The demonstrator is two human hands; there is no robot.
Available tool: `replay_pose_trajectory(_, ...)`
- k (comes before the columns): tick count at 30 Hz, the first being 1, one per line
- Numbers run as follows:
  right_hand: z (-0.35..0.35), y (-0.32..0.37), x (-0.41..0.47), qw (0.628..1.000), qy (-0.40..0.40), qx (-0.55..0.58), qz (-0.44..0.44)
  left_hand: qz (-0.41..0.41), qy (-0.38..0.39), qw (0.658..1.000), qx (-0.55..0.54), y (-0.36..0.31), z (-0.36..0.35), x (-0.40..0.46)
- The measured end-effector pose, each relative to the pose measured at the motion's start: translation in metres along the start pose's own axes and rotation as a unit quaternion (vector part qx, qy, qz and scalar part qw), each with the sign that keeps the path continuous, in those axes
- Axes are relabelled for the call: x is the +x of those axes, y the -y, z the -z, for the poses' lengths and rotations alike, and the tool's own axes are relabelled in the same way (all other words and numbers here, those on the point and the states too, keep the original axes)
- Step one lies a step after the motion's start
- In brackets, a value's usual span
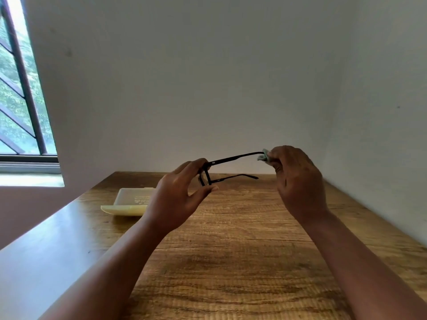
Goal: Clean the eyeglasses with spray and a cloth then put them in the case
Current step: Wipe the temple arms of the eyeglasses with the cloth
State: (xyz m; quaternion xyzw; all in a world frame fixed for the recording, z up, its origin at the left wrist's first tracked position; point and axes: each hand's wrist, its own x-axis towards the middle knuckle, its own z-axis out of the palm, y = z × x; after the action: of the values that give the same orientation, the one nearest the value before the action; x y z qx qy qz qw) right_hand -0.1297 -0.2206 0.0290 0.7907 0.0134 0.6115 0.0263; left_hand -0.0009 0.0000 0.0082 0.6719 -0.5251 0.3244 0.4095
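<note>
Black-framed eyeglasses (231, 159) are held in the air above the wooden table, arms unfolded and pointing right. My left hand (178, 195) grips the front frame between thumb and fingers. My right hand (298, 179) pinches a small pale grey-green cloth (263, 155) around the tip of the upper arm. The lower arm sticks out free. A cream eyeglass case (129, 203) lies open on the table to the left, partly hidden behind my left wrist. No spray bottle is in view.
The wooden table (231, 262) runs up to a white wall behind and on the right. Its left edge drops off beside a window (20, 88) with dark bars.
</note>
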Motion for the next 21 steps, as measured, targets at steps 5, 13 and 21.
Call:
replay_pose_trajectory(5, -0.0032, 0.0000, -0.0018, 0.998, 0.011, 0.045, -0.051, 0.001, -0.009, 1.000, -0.006, -0.0008, -0.0004, 0.0004)
replay_pose_trajectory(13, -0.0043, 0.0014, -0.0022, 0.992, 0.008, 0.096, -0.077, 0.012, -0.018, 1.000, -0.008, -0.0029, 0.0025, 0.0013)
replay_pose_trajectory(21, -0.0030, 0.0041, -0.0005, 0.989, -0.004, 0.108, -0.097, 0.016, -0.022, 1.000, -0.010, -0.0043, 0.0026, 0.0015)
